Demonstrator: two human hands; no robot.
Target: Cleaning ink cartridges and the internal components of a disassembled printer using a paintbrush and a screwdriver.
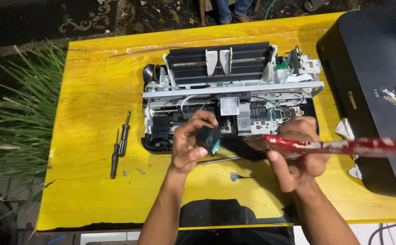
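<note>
- above the yellow table (93, 136), the left hand (186, 145) is closed around a small black cartridge (208, 139).
- the right hand (300, 152) grips a red-handled brush (343, 146), bristles touching the cartridge.
- an opened printer (234, 90) lies just behind both hands.

A small black ink cartridge (208, 139) with a teal patch is held tilted above the yellow worktop (93, 136). A red-handled paintbrush (325, 146) lies nearly level, its dark bristles touching the cartridge's side.
</note>
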